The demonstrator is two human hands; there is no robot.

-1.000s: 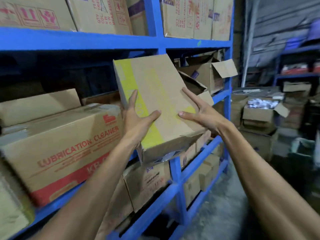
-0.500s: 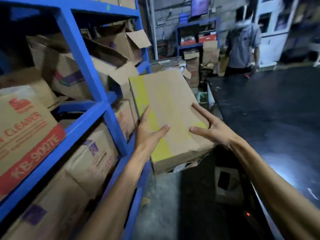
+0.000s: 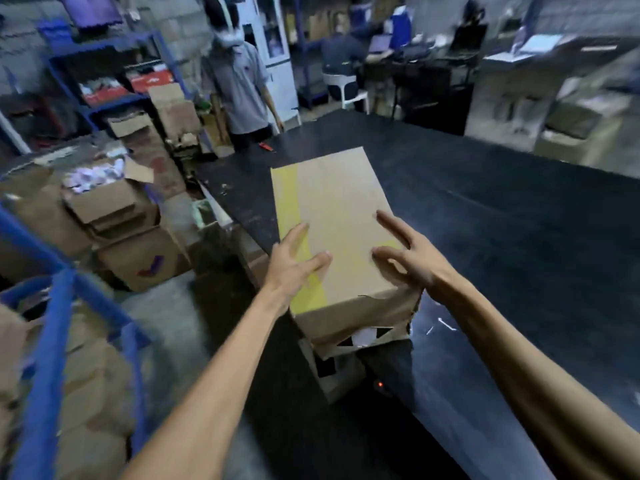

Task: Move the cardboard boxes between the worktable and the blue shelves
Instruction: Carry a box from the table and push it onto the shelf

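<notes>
I carry a brown cardboard box (image 3: 341, 209) with a yellow stripe down its left side, held between both hands. My left hand (image 3: 291, 266) presses on its near left edge with straight fingers and the thumb lying on top. On the near right corner my right hand (image 3: 410, 261) lies with spread fingers. The box hangs over the near left corner of the black worktable (image 3: 502, 220); whether it touches the top is hidden. Its near end flap is torn. The blue shelves (image 3: 52, 341), filled with boxes, are at the lower left.
A person in a grey shirt (image 3: 239, 88) stands at the table's far left end. Open cardboard boxes (image 3: 114, 209) are piled on the floor between shelves and table. A small box (image 3: 332, 374) sits below the table corner. Desks and another person are far behind.
I have turned right, away from the shelves. The box has travelled with both hands from the shelf bay to above the worktable's corner.
</notes>
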